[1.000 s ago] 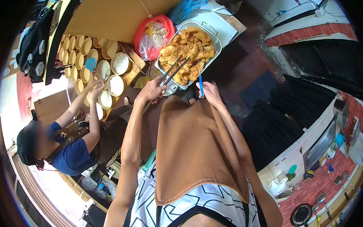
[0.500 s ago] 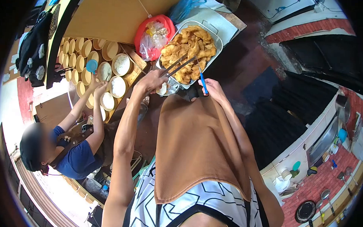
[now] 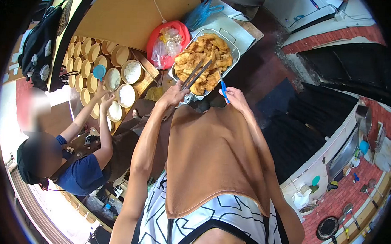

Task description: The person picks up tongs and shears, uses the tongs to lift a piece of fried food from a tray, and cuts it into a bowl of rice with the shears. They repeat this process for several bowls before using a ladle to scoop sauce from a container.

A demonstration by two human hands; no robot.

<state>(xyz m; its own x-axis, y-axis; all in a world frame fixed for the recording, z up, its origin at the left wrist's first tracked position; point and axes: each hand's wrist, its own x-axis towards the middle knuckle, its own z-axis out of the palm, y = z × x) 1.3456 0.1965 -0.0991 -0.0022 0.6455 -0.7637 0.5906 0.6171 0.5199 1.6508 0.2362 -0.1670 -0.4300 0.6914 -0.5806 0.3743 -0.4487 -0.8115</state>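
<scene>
My left hand [image 3: 174,95] is wrapped round dark metal tongs [image 3: 200,74], whose two arms reach over golden fried chicken pieces [image 3: 206,49], tips apart. The chicken is heaped in a metal basket [image 3: 235,59] with a wire handle at its far end. At the basket's near right side, my right hand [image 3: 235,99] grips blue-handled scissors [image 3: 223,89]. The blades point away from me and overlap the right part of the heap.
Left of the basket sits a red plastic bag [image 3: 151,51]; a blue bag [image 3: 199,16] lies behind. Round tubs [image 3: 128,96], some with rice, crowd the left table. A co-worker [image 3: 84,174] there holds a light-blue cup [image 3: 99,71].
My left hand has shifted right and slightly nearer to me, turning the tongs more steeply away from me. My right hand with the scissors has moved slightly right.
</scene>
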